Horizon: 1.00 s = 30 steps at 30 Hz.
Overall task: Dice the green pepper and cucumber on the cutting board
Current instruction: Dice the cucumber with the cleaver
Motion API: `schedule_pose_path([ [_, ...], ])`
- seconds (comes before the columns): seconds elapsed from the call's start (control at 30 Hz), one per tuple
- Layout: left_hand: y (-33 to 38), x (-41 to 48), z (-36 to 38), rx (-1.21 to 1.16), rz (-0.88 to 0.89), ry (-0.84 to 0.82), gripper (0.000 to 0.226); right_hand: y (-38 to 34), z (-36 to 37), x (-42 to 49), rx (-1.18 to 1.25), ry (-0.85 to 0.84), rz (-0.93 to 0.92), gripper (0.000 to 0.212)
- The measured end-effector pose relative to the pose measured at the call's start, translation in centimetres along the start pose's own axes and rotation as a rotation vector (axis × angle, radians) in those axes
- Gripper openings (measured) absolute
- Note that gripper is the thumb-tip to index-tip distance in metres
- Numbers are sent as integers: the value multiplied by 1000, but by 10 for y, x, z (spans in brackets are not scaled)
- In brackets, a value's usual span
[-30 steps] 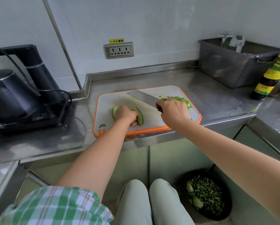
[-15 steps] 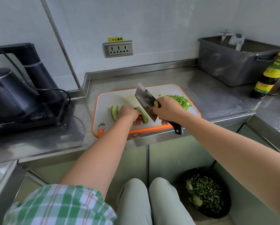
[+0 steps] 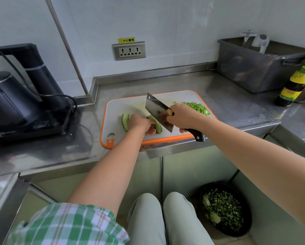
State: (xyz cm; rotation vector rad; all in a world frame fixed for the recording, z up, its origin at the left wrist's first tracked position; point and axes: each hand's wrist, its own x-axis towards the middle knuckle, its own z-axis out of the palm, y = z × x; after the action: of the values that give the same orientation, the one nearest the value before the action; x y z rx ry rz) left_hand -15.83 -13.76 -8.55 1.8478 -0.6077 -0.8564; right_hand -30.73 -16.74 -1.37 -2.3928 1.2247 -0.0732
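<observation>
Right now the left hand (image 3: 139,123) is curled over the cucumber (image 3: 156,123), gripping it near the board's (image 3: 127,105) 6 o'clock edge. A second cucumber piece (image 3: 124,121) lies loose at the hand's 9 o'clock, just beside it. The right hand (image 3: 182,116) is clenched round the knife (image 3: 157,112) handle. The blade is tilted, its far corner raised toward 11 o'clock and its near corner low, just beside the cucumber at its 3 o'clock; contact cannot be told. The handle's butt juts past the board's near edge.

Diced pepper (image 3: 197,106) is heaped at the board's 2 o'clock, close to its right rim. Bare board lies open from 10 to 12 o'clock. The board's near edge sits along the table's (image 3: 227,106) front lip. Bare table stretches at 3 o'clock, up to a bottle (image 3: 296,82) and tub (image 3: 254,71) well apart. A kettle (image 3: 7,101) stands at 9 o'clock, apart from the board.
</observation>
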Motion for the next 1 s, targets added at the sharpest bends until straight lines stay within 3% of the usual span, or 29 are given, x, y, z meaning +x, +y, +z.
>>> schedule_pose_path([
  [0.4,1,-3,1,-12,7,28,29,-3,-15,-1,-45,-50,10,11],
  [0.77,2,-5,0,-9,-8,-11,26,-17,-20,7,-113,-165,77,17],
  [1.0,3,-3,0,9,-22,10,18,-12,-3,1,-22,-115,62,17],
])
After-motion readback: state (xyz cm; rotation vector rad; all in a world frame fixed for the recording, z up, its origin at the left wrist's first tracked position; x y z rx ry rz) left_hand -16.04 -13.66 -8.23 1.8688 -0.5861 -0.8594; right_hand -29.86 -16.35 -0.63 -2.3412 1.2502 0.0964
